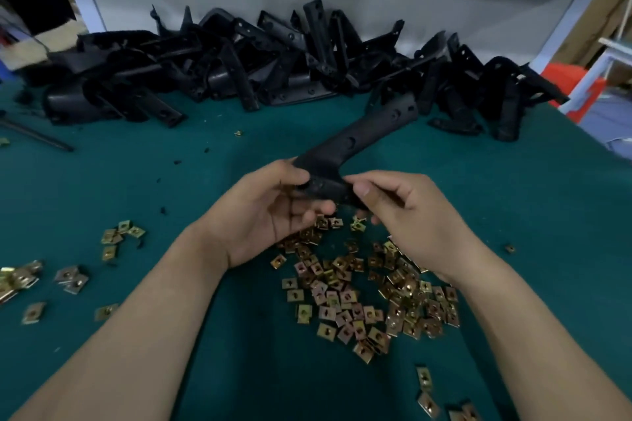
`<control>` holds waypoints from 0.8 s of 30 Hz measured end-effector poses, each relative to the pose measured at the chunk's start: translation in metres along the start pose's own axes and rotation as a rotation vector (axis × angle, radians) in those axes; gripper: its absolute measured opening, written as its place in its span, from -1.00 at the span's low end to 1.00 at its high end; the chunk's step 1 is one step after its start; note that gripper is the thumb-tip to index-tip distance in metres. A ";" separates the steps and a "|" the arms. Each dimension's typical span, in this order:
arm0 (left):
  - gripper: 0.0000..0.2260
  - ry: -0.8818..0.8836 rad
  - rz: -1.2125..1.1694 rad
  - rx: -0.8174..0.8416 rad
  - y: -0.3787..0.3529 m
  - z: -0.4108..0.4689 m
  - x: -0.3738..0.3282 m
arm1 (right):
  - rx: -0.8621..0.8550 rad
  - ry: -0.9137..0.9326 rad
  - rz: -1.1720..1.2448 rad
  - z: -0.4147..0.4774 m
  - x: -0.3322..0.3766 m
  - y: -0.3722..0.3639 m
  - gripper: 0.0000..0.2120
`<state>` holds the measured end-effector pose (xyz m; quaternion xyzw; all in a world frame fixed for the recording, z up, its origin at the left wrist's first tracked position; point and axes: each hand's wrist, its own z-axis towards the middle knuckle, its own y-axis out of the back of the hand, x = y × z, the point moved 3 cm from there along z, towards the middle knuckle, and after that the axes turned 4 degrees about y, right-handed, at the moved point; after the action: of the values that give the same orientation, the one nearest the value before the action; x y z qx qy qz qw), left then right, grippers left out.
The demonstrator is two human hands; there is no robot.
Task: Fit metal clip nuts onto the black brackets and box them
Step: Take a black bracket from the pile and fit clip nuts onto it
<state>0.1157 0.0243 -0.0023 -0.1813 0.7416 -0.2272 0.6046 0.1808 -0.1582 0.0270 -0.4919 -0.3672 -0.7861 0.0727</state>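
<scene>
A long black bracket point(359, 133) is held above the green table, its far end pointing up and right. My left hand point(270, 212) grips its near end from the left, thumb on top. My right hand point(407, 215) pinches the same end from the right with thumb and curled fingers; whether a clip nut sits under them I cannot tell. A spread of brass-coloured metal clip nuts point(369, 294) lies on the table just below both hands. A big heap of black brackets point(260, 65) lines the back of the table.
Smaller clusters of clip nuts point(116, 237) lie at the left, and more at the left edge point(20, 278) and near the bottom right point(427, 396). A dark rod point(37, 137) lies at the far left. The green table's right edge point(602, 147) borders a red bin point(567, 79).
</scene>
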 end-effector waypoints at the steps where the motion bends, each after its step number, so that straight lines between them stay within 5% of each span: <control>1: -0.55 0.009 -0.026 0.018 0.000 -0.001 0.000 | 0.005 0.025 -0.006 -0.001 0.002 0.001 -0.75; 7: -0.86 -0.075 -0.177 -0.061 0.007 0.002 -0.006 | 0.051 0.001 -0.089 -0.008 0.014 0.020 -0.76; 12: -0.78 -0.112 -0.380 -0.087 0.012 0.003 -0.009 | 0.683 -0.144 -0.293 -0.032 0.019 0.017 -0.89; 16: -0.92 -0.137 -0.336 -0.087 0.011 0.002 -0.010 | 0.676 -0.207 -0.417 -0.035 0.019 0.011 -0.78; 24: -0.94 -0.157 -0.356 -0.163 0.013 0.002 -0.010 | 0.668 -0.141 -0.481 -0.039 0.024 0.000 -0.90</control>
<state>0.1200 0.0400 -0.0020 -0.3753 0.6643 -0.2548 0.5941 0.1407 -0.1778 0.0377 -0.3942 -0.7103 -0.5828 0.0174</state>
